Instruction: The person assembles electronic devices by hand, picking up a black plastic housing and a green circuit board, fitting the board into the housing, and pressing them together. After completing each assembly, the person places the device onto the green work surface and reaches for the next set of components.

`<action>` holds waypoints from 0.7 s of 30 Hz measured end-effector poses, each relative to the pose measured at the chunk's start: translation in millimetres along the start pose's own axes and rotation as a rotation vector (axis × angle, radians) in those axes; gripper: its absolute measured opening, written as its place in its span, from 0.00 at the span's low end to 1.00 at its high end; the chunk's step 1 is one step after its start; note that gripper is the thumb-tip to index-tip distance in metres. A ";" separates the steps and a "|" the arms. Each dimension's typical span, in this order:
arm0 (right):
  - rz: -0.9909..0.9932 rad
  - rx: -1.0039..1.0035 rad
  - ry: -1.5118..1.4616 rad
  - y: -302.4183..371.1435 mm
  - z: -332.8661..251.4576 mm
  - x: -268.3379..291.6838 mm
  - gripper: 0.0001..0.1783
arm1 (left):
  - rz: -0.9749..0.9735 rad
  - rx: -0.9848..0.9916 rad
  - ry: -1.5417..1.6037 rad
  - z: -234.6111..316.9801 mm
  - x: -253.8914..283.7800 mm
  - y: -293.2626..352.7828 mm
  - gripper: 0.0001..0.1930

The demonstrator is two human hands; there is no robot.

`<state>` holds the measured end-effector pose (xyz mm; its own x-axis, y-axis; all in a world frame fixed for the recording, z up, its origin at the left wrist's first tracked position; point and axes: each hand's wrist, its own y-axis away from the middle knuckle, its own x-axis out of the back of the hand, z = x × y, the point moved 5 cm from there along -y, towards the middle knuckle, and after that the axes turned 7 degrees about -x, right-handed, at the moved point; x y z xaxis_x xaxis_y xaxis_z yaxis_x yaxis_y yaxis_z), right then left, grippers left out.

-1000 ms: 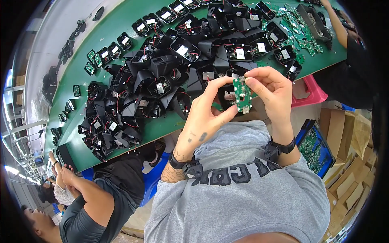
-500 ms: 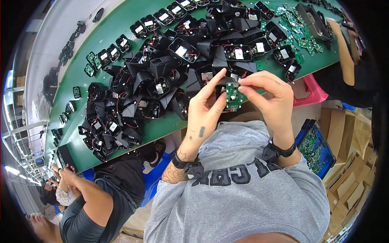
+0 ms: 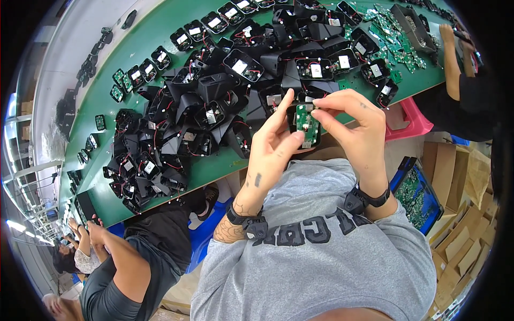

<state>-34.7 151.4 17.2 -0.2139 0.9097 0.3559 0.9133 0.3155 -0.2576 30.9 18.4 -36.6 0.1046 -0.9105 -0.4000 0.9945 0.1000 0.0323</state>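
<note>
A small green circuit board (image 3: 307,122) with white parts on it lies over the open face of a black plastic housing (image 3: 293,115) in front of my chest. My left hand (image 3: 273,144) grips the housing from the left, its forefinger stretched along the side and its thumb at the board's lower left edge. My right hand (image 3: 356,125) pinches the board's top right corner between thumb and forefinger. Whether the board is fully seated in the housing I cannot tell. Past my hands, a heap of similar black housings (image 3: 214,88) with red wires and white blocks covers the green table (image 3: 214,172).
Loose green boards (image 3: 393,40) pile up at the far right, beside a dark bin (image 3: 412,27). Housings in a row (image 3: 195,30) line the table's far side. A pink stool (image 3: 409,120), a blue tray of boards (image 3: 415,200) and cardboard boxes (image 3: 460,246) stand right; a co-worker (image 3: 120,267) sits left.
The board has tilted and shifted slightly left, and the black housing now shows around it. My left thumb has moved lower on the board. The co-worker at left has shifted their arms and head.
</note>
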 end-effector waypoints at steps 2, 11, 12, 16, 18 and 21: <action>-0.021 -0.039 -0.009 -0.4 2.5 -0.2 0.12 | 0.004 0.001 0.003 -0.7 -2.0 1.9 0.33; -0.204 -0.259 -0.238 -1.0 23.2 -10.4 0.13 | -0.046 0.021 -0.050 -5.6 -3.7 2.7 0.35; -0.203 -0.259 -0.237 -0.7 25.4 -10.5 0.13 | -0.036 0.021 -0.057 -8.0 -3.6 2.9 0.35; -0.296 -0.385 -0.343 0.8 36.5 -14.5 0.13 | -0.020 0.048 -0.042 -10.6 -9.2 5.0 0.33; -0.307 -0.384 -0.319 0.9 37.1 -14.0 0.13 | -0.036 0.030 -0.093 -12.2 -9.1 4.3 0.33; -0.320 -0.447 -0.407 0.2 37.8 -15.4 0.14 | -0.049 0.015 -0.145 -10.8 -9.8 3.1 0.31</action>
<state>-44.4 147.6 -22.3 -0.5309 0.8467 -0.0361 0.8199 0.5240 0.2307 32.8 32.0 -42.6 0.0552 -0.9627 -0.2647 0.9983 0.0490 0.0301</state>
